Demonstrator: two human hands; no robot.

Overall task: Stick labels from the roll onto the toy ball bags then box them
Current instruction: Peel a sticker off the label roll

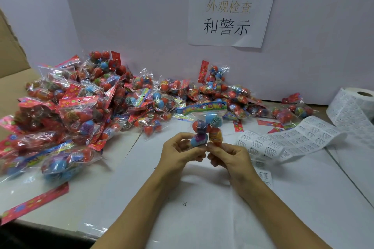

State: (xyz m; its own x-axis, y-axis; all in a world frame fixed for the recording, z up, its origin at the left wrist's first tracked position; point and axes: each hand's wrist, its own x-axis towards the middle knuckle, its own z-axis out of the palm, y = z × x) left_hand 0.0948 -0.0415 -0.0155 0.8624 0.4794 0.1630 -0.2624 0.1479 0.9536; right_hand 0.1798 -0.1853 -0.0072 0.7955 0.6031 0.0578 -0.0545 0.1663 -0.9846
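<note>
Both hands hold one clear toy ball bag [206,125] upright above the white table [202,198]. It has a blue printed header card on top and blue, red and orange balls inside. My left hand [180,151] grips its lower left end. My right hand [228,155] pinches its lower right end. The label roll [356,105] stands at the right. Its strip of white warning labels [291,139] runs out across the table toward my right hand. A big pile of toy ball bags [91,99] covers the left and back of the table.
A loose warning label [264,176] lies just right of my right wrist. A cardboard box flap [12,50] stands at the far left. A white wall with a paper sign [230,14] closes the back. A red header card [34,202] lies near the front left edge.
</note>
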